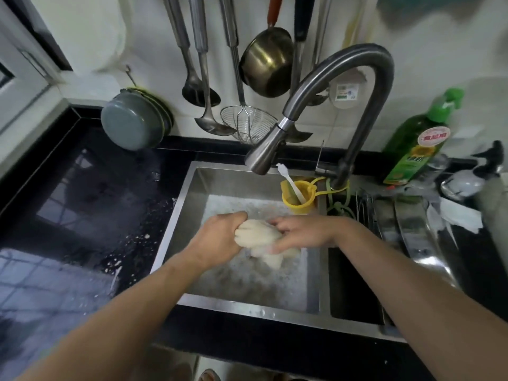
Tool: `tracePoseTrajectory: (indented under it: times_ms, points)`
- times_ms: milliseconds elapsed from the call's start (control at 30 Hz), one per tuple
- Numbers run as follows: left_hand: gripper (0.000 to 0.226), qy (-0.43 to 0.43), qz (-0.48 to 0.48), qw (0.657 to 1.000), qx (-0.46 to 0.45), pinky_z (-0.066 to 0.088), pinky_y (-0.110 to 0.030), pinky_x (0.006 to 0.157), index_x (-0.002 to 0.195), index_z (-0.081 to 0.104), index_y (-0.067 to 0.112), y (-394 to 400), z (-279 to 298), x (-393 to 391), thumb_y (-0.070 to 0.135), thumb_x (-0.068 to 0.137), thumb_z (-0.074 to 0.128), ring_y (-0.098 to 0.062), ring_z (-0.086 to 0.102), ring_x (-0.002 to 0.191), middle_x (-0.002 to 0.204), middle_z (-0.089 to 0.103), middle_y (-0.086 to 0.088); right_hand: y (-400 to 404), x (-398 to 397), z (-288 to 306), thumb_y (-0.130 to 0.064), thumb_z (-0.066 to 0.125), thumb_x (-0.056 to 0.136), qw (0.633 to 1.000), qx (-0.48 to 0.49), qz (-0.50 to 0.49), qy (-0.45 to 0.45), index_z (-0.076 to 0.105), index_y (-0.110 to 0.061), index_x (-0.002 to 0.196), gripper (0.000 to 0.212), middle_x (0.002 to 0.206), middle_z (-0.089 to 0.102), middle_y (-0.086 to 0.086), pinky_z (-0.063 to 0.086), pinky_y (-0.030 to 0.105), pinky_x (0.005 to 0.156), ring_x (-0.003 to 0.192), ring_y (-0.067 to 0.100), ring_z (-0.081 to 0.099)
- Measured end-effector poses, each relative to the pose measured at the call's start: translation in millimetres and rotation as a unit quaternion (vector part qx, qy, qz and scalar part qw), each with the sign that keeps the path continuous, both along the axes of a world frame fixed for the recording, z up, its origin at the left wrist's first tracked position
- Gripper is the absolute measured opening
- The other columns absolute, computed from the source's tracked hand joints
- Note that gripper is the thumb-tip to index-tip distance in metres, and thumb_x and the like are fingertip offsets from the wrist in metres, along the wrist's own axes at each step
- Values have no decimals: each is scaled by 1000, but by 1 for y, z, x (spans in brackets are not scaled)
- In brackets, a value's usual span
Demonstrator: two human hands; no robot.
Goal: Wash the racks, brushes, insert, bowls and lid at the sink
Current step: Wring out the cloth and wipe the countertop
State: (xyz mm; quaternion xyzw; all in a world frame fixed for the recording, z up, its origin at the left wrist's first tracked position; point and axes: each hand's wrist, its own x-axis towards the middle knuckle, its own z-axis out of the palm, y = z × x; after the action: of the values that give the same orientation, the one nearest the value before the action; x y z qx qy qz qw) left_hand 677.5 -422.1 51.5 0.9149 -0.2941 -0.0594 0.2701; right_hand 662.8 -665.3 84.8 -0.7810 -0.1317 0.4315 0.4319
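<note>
Wringing a pale cloth (258, 239) over the sink (189, 204), both hands (220, 237) (299, 233) hide its middle

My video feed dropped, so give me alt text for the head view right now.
Both hands, left hand and right hand, grip a wadded pale cloth over the steel sink under a curved faucet. A yellow cup hangs at the sink's back right; a green bottle stands behind.
</note>
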Motion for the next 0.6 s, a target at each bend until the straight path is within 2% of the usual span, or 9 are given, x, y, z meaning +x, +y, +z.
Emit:
tracePoseTrajectory:
  times_ms: [67,133,200,267,367,433,500,533,600]
  points:
    - [33,-87,-80,993,-10,32,-19,56,77,43,24,-1,16,3,5,73,69,-9,42,60,72,49,13,-5,-2,-8,-45,68,92,983,147,-20,105,58,-13,134,54,147,52,1,35,37,118,135,17,50]
    - [27,-143,-159,977,5,33,-21,57,80,47,23,0,27,10,8,75,70,-10,43,62,76,50,10,-6,2,-22,-59,74,81,954,246,-63,160,50,-17,143,79,151,50,5,30,35,121,141,18,44]
    - [23,-180,-206,961,45,43,-26,57,84,54,19,1,38,20,12,77,74,-19,56,67,80,57,3,4,9,-33,-62,79,73,944,270,-76,177,48,-27,142,83,153,48,7,29,40,122,143,21,43]
    - [26,-229,-222,945,79,45,-30,56,82,58,16,0,49,29,10,72,82,-24,59,67,80,59,-1,22,13,-40,-61,87,63,939,274,-53,201,49,-23,138,92,140,59,6,37,43,116,133,23,53]
    - [20,-302,-247,916,97,44,-32,55,79,57,15,1,59,39,17,74,76,-27,56,61,74,57,-5,40,18,-44,-56,96,47,920,300,-53,246,52,-17,128,100,109,73,-7,53,28,92,104,9,67]
    - [31,-333,-236,901,148,45,-34,56,84,60,13,4,60,46,21,62,81,-29,56,60,74,57,-6,50,15,-40,-53,96,51,914,315,-44,252,55,-19,125,91,107,72,-12,51,22,87,103,4,65]
    - [57,-324,-205,888,253,47,-36,58,99,63,11,8,56,55,21,50,89,-29,60,62,76,60,-6,61,8,-35,-42,90,66,923,307,-57,227,58,-26,121,66,113,68,-13,48,20,91,114,4,60]
    - [61,-312,-194,881,300,48,-36,58,105,64,11,10,53,59,20,50,89,-29,62,61,77,61,-6,66,5,-35,-32,85,75,938,275,-77,198,59,-29,120,53,114,65,-12,48,20,91,117,6,58]
    - [45,-272,-177,869,374,51,-35,57,101,64,16,14,51,67,21,61,84,-29,65,60,76,63,-3,73,3,-37,-22,78,86,976,161,-105,104,62,-23,122,39,115,66,-3,51,28,94,111,13,62]
